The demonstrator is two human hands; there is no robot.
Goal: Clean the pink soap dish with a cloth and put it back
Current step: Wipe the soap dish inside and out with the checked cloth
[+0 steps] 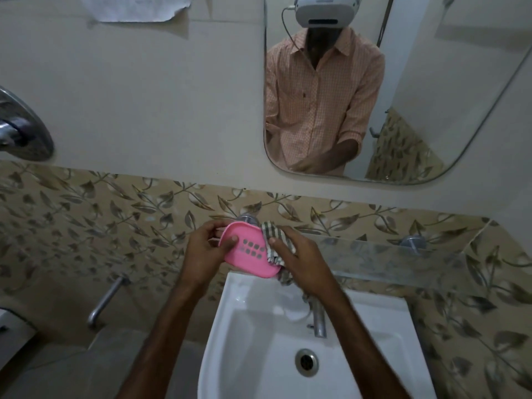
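Dim, flat indoor light with a warm muddy cast; source can't be told. White sink (374, 315) is the brightest patch, soft sheen on its rim. Shadows are weak and diffuse. Heavy wide-angle bending: mirror (431, 67) edge and leaf-tile band (86, 214) curve toward the corners. Centre is sharpest: pink soap dish (247, 254) shows its holes cleanly. Forearms (161, 326) at the bottom are soft, chrome fitting (23, 131) at the left edge is smeared.
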